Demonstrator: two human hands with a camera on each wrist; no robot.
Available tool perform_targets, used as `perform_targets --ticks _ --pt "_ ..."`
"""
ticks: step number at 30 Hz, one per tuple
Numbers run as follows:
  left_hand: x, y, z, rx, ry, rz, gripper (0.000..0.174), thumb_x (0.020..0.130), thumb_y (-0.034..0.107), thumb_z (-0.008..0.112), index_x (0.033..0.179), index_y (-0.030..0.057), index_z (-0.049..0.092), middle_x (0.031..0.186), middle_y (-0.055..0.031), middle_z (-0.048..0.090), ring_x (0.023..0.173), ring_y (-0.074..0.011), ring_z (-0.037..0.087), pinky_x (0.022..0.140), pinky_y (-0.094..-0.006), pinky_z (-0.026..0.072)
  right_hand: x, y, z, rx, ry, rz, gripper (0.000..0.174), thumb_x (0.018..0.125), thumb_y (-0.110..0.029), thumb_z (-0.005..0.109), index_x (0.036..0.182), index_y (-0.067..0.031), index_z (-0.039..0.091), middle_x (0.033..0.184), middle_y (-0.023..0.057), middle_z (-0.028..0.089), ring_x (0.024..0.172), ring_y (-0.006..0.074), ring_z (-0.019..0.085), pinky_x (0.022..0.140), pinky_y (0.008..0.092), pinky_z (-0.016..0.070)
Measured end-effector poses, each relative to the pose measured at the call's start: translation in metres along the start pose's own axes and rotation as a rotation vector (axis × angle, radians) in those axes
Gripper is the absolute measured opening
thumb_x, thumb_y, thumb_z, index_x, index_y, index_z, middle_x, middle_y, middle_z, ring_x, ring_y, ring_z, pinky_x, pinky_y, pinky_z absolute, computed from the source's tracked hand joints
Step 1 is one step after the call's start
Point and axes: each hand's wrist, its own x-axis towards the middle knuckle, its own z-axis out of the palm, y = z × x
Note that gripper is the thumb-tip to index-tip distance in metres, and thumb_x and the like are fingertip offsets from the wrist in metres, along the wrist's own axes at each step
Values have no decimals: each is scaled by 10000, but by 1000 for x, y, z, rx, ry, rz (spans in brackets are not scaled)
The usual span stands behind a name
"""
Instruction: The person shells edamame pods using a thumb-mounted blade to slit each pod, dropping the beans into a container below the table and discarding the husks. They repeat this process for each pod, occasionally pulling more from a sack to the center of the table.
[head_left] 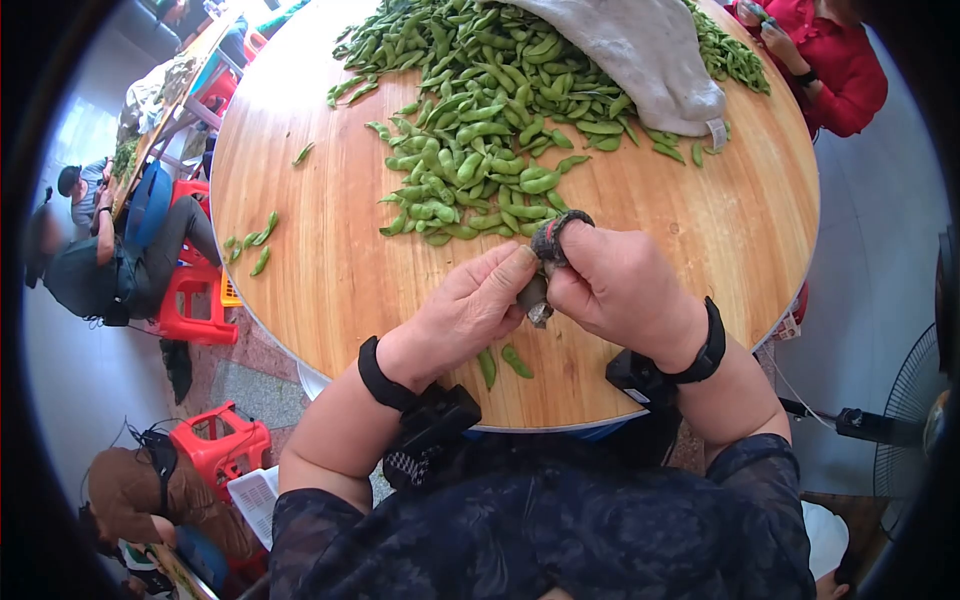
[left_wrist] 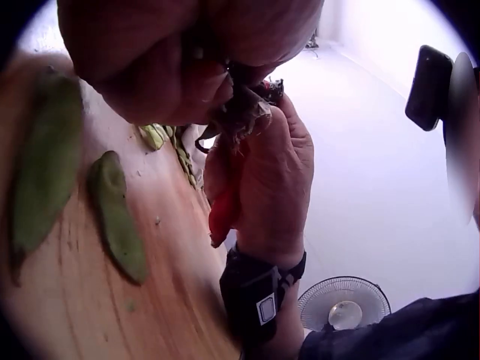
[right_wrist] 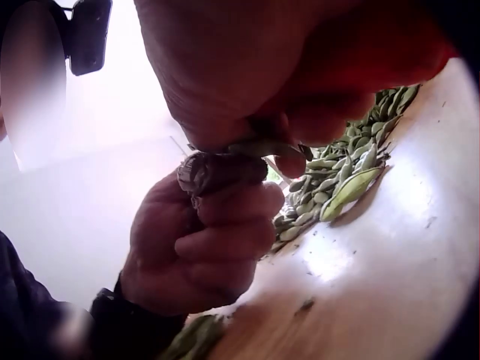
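Both hands meet over the near part of the round table, fingers curled and fingertips together. Between them, in the right wrist view, is a green edamame pod [right_wrist: 262, 147], mostly hidden by the fingers. My left hand [head_left: 462, 300] holds it from one side; a grey wrap [head_left: 535, 295] covers one of its digits. Opposite, my right hand [head_left: 632, 285] pinches the pod, with a dark band [head_left: 560, 236] round a digit. Two loose pods, one longer [head_left: 487, 367] and one shorter [head_left: 516, 361], lie below the hands.
A large heap of edamame pods [head_left: 470, 150] spreads beyond the hands, partly under a pale cloth [head_left: 640, 60]. Several stray pods [head_left: 262, 235] lie at the table's left. A person in red [head_left: 845, 75] sits at far right. A fan [head_left: 905, 410] and red stools [head_left: 195, 305] stand around.
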Motion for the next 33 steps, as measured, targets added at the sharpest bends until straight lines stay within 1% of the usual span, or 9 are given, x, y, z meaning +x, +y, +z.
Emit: perform_targets --ticks 5,7,10,14,16,18,27,31,33 --pt "-4 2 -1 46 -34 -77 318 1015 353 378 969 94 557 747 45 511 589 -34 390 518 -183 313 2 2 -1 117 -89 106 79 782 -79 566 798 -42 498 620 139 556 564 302 583 498 359 474" --pt "-4 3 0 87 -35 -97 342 1016 354 363 1001 76 561 763 27 533 584 -46 403 524 -187 324 9 -5 -10 527 -287 516 77 802 -91 535 792 -19 511 633 158 571 556 291 580 496 344 463" --pt "-3 2 3 84 -38 -71 315 1015 326 374 992 71 558 780 26 531 615 -42 419 534 -192 338 11 -8 -14 815 -358 773 120 817 -119 528 782 -5 513 638 173 572 509 285 553 472 339 447" --pt "0 -4 2 232 -6 105 227 991 241 431 912 56 535 721 23 501 634 -82 461 558 -251 397 9 -7 -11 819 -319 756 120 819 -120 536 783 -8 516 617 181 548 450 283 510 435 340 432" --pt "2 -8 -6 309 3 136 207 969 219 468 882 40 525 688 -7 502 611 -117 475 552 -279 409 4 -5 -5 483 -176 435 98 813 -100 550 775 -24 501 607 170 539 443 282 524 415 341 433" --pt "4 -11 -14 816 136 383 222 903 211 542 804 19 491 628 -96 469 547 -202 455 519 -320 403 -4 -5 2 244 -112 278 108 806 -98 570 776 -31 491 606 160 536 472 292 543 428 355 443" --pt "7 -17 -10 712 156 445 124 814 115 480 760 4 476 648 -202 503 602 -391 504 540 -406 422 -8 -13 9 -16 -30 -9 182 774 -103 638 793 -48 466 598 126 517 534 312 571 460 379 461" --pt "8 -21 -14 684 118 421 116 810 104 463 791 -7 491 651 -199 499 586 -356 519 550 -411 426 -6 -18 5 -31 -71 -40 170 778 -94 631 796 -48 469 603 129 515 534 312 571 469 376 466" --pt "9 -21 -13 581 130 380 132 839 110 445 826 2 521 629 -142 525 539 -241 510 513 -356 416 -6 -15 6 -17 -40 15 157 785 -89 622 801 -48 472 612 137 523 538 319 573 478 384 469"
